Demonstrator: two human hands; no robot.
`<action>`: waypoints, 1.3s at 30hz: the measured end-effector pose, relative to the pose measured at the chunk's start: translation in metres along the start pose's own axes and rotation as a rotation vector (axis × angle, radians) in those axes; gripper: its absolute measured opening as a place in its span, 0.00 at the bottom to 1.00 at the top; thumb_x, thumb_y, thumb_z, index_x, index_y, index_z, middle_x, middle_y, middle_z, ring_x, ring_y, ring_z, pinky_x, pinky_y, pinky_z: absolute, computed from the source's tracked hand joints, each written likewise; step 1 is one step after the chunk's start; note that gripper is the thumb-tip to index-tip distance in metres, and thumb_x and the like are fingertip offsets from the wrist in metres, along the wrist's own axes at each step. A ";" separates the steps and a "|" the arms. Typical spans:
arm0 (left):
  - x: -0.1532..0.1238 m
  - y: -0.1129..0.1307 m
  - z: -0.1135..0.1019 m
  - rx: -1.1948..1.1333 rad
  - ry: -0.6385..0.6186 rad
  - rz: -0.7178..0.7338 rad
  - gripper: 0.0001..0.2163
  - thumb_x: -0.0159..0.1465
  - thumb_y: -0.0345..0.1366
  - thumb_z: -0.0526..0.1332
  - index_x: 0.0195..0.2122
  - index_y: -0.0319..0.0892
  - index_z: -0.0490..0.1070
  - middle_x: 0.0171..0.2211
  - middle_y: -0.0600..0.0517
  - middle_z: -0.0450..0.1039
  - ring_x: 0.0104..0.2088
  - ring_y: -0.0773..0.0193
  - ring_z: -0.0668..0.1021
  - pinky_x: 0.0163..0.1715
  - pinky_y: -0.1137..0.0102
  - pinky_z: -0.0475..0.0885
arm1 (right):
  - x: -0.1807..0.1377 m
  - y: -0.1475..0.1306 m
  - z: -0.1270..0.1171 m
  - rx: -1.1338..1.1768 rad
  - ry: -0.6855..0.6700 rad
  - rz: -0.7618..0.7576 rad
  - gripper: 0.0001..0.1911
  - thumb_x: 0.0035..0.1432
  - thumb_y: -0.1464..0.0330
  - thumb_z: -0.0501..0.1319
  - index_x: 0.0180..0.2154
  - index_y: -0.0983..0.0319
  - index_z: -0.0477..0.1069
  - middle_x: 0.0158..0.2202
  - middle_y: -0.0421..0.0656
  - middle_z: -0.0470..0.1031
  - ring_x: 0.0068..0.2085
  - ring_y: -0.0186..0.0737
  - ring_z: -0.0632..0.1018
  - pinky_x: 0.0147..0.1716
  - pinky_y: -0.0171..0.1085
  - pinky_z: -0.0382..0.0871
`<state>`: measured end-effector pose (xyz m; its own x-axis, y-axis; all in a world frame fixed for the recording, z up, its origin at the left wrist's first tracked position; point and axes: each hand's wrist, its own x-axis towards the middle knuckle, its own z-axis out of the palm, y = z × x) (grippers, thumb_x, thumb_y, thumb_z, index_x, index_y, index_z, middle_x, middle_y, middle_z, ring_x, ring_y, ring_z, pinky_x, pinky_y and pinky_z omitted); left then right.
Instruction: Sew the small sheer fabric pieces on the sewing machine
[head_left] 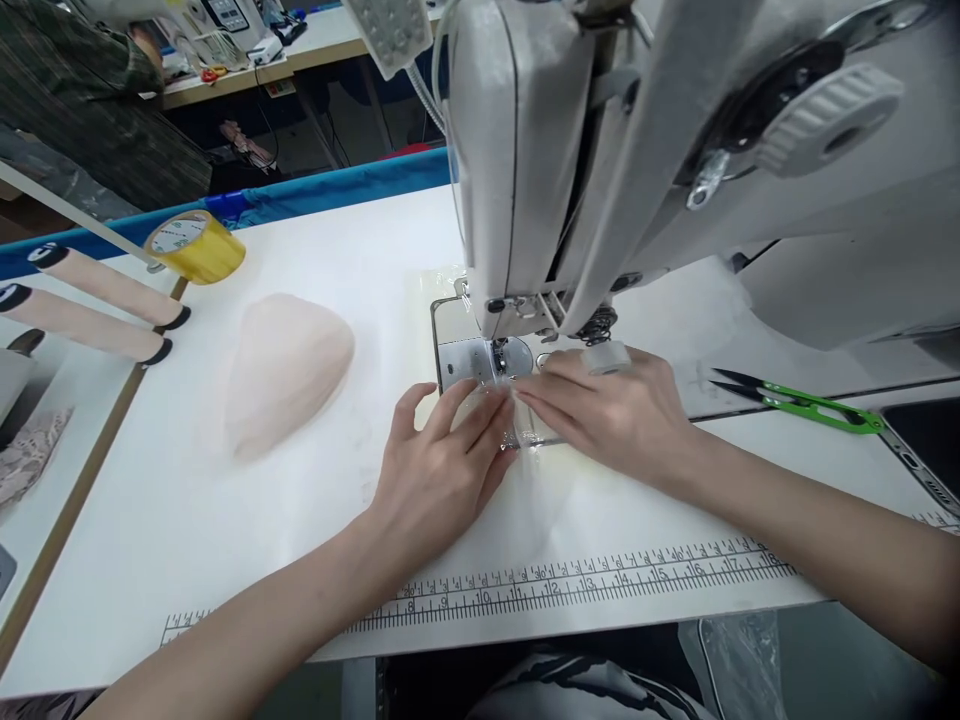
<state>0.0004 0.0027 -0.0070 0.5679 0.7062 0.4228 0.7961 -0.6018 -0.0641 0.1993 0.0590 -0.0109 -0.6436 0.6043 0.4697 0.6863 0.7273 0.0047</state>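
A strip of sheer, nearly clear material (531, 490) was laid beneath the head of the sewing machine (517, 150), partly over the metal needle plate (465, 360), and was touched by both hands. The left hand (442, 450) was placed in front of the sewing machine, its fingers bent and moderately parted, with the fingertips on the material; whether the strip was pinched or merely pressed could not be told. The right hand (630, 415) was held half open under the sewing machine's arm, its fingers stretched forward and close together, tips at the same strip (a firm grip could not be made out here either). To the left of the sewing machine, a pale pink cup-shaped fabric piece (289, 370) was left lying flat, and farther left a yellow tape roll (210, 248) was seen. To the right of the sewing machine's needle area, green-handled thread snips (817, 408) were set beside the right forearm.
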 end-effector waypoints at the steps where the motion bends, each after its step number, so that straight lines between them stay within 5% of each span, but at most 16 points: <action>1: 0.001 -0.001 0.001 -0.003 -0.002 0.001 0.14 0.68 0.35 0.57 0.53 0.40 0.72 0.50 0.50 0.77 0.53 0.53 0.75 0.52 0.54 0.61 | -0.002 -0.001 -0.001 -0.024 0.001 -0.034 0.13 0.67 0.68 0.54 0.39 0.60 0.78 0.29 0.41 0.78 0.28 0.35 0.73 0.26 0.38 0.56; 11: 0.005 0.002 0.004 0.080 -0.060 -0.043 0.18 0.71 0.42 0.53 0.56 0.40 0.69 0.53 0.47 0.74 0.57 0.52 0.72 0.53 0.54 0.58 | -0.005 0.001 0.004 -0.111 -0.088 -0.060 0.14 0.68 0.68 0.53 0.43 0.64 0.77 0.31 0.47 0.78 0.36 0.45 0.75 0.28 0.41 0.57; 39: 0.007 -0.005 0.011 0.050 -0.075 -0.111 0.19 0.71 0.44 0.51 0.58 0.43 0.68 0.57 0.48 0.71 0.58 0.53 0.71 0.56 0.53 0.57 | 0.000 0.007 0.004 -0.256 -0.051 -0.064 0.14 0.67 0.66 0.56 0.49 0.61 0.76 0.32 0.45 0.78 0.33 0.40 0.73 0.33 0.40 0.56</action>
<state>0.0026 0.0142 -0.0137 0.4884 0.7946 0.3607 0.8633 -0.5003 -0.0667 0.2029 0.0656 -0.0146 -0.7000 0.5800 0.4165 0.7030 0.6622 0.2593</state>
